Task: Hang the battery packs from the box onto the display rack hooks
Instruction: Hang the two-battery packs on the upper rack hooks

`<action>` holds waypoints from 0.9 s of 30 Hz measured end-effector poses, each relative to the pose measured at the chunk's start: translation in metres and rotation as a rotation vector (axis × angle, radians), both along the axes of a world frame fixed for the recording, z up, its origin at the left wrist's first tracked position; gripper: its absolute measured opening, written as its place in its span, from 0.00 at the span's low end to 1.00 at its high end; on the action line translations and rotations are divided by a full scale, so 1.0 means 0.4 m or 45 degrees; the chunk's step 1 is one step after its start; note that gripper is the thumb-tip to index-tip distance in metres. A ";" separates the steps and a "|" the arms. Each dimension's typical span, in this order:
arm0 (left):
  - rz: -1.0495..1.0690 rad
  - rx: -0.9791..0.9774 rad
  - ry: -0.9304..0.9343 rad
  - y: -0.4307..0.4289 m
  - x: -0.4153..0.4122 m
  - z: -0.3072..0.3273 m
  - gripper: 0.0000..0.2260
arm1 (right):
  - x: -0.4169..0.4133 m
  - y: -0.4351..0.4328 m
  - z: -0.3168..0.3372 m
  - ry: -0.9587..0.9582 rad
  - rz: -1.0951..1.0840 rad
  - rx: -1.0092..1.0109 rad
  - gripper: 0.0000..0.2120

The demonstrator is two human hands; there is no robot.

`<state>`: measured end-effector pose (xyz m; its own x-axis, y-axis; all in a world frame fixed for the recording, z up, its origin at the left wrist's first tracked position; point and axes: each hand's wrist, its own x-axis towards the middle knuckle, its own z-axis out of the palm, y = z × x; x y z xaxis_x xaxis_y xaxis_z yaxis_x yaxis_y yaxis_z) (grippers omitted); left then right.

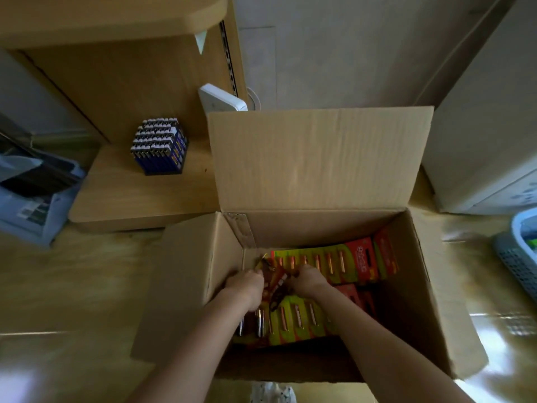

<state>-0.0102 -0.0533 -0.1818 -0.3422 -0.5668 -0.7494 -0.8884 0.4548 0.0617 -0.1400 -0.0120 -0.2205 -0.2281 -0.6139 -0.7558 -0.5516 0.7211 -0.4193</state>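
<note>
Box [319, 170] on glossy floor [72, 286] by shelf [139, 196]; left hand [245, 287], right hand [308, 279] fingers grip battery packs [276, 286]

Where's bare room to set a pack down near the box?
Free: wooden shelf, near side of the lighter block; floor left of the box. Crowded: box interior, left hand and right hand gripping battery packs.
</note>
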 end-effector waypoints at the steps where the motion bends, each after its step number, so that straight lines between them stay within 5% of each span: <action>1: 0.028 -0.018 0.005 -0.001 -0.001 -0.006 0.22 | -0.015 -0.003 0.010 0.034 -0.004 -0.030 0.15; 10: -0.053 0.090 -0.090 0.004 0.000 -0.047 0.30 | -0.178 0.056 0.142 0.275 0.170 -0.296 0.12; 16: -0.180 -0.084 -0.122 0.007 -0.006 -0.027 0.17 | -0.215 0.080 0.210 0.388 0.277 -0.383 0.14; 19: -0.179 -0.071 -0.126 -0.004 -0.004 -0.010 0.19 | -0.200 0.088 0.199 0.390 0.292 -0.380 0.15; 27: 0.083 -0.040 0.174 -0.024 0.001 0.015 0.11 | -0.175 0.104 0.140 0.276 0.091 -0.316 0.17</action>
<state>-0.0096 -0.0630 -0.1759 -0.4014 -0.6139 -0.6798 -0.9005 0.3999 0.1706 -0.2099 0.0294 -0.1643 -0.3166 -0.7935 -0.5198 -0.6929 0.5677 -0.4445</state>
